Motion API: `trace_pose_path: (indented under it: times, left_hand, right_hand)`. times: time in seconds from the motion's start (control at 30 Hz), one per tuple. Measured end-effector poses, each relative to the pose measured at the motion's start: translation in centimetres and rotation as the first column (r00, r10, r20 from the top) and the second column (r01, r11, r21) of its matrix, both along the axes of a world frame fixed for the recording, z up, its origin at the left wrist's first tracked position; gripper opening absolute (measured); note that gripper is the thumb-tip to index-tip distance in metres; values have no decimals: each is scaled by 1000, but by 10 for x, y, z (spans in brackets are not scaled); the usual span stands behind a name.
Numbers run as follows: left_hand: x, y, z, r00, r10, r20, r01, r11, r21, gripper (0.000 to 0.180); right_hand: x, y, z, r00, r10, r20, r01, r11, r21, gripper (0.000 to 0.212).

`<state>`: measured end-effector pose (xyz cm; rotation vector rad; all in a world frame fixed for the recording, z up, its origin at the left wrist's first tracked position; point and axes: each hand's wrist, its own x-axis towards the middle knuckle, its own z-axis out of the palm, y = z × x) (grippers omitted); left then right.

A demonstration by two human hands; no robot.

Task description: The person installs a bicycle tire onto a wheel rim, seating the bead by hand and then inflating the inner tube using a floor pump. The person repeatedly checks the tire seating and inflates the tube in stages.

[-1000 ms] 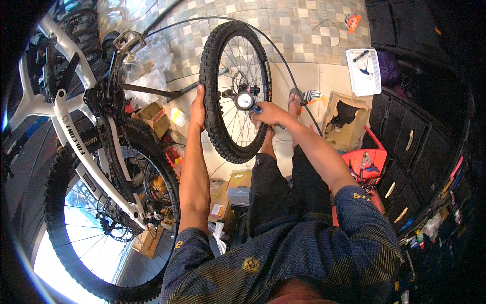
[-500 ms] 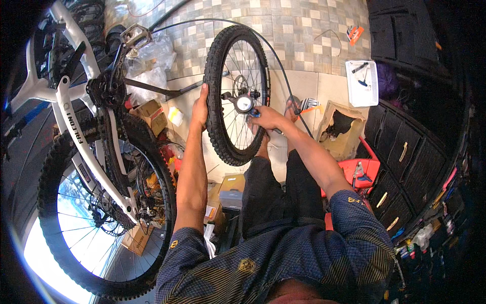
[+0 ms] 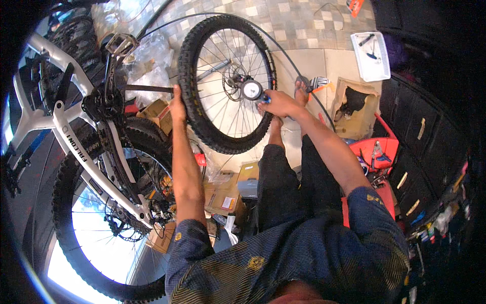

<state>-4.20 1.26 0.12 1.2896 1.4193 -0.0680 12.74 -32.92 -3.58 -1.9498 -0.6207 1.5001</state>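
Note:
A loose bicycle wheel (image 3: 234, 83) with a black knobby tyre and a disc rotor stands tilted in front of me. My left hand (image 3: 178, 106) grips the tyre's left side; most of its fingers are hidden behind the rubber. Beside the wheel's right part, my right hand (image 3: 279, 104) is closed around a tyre inflator (image 3: 251, 90) with a round white dial and a blue part at the grip. The dial lies over the spokes near the hub. Whether the inflator is joined to the valve is hidden. A black hose (image 3: 292, 62) arcs over and past the wheel.
A white bicycle frame (image 3: 76, 144) with its own rear wheel stands close on the left. Cardboard boxes (image 3: 223, 195) lie near my legs. At right are a torn carton (image 3: 349, 109), a red tool tray (image 3: 379, 154), a white basket (image 3: 372, 55) and dark drawers (image 3: 412, 147).
The wheel has shifted left in view and turned to show its side more fully. Both hands have stayed on it and the inflator; my left hand moved left, my right slightly right.

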Motion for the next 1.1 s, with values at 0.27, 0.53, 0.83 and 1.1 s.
trace_pose_path:
  times: [0.27, 0.53, 0.83, 1.1]
  left_hand:
    - [-41, 110, -52, 968, 149, -201, -121, 982, 145, 104]
    - [-55, 137, -71, 966, 190, -173, -151, 965, 214, 93]
    - [-17, 44, -19, 994, -4, -107, 11, 998, 59, 95]
    - [7, -80, 26, 994, -59, 87, 72, 985, -155, 86]
  right_hand:
    - [15, -36, 6, 998, -39, -52, 42, 996, 77, 53]
    - [5, -64, -26, 992, -49, 120, 31, 988, 152, 52]
    - [-23, -57, -32, 998, 36, 49, -40, 996, 81, 66]
    - [-14, -9, 4, 999, 28, -31, -26, 997, 68, 63]
